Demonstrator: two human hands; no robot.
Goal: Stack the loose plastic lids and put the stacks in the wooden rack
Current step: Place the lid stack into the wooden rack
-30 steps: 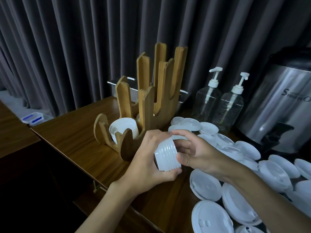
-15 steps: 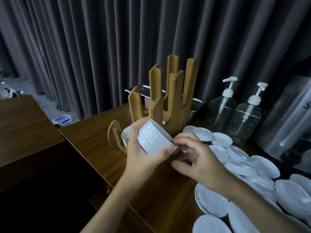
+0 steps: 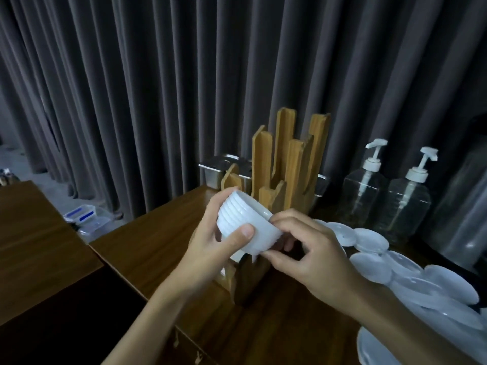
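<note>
The stack of lids (image 3: 247,227), held tilted just before the wooden rack (image 3: 290,167), looks light and slippery, best clasped around its ribbed rims, as the left hand (image 3: 210,248) does from 8 o'clock while the right hand (image 3: 311,248) pinches its 4 o'clock end.

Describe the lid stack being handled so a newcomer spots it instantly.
Find the tall wooden rack on the brown table. In front of it, the left hand grips a tilted stack of white lids, the right hand pinching its end. Unlike the loose lids lying flat at right, it is a ribbed column held aloft.
</note>
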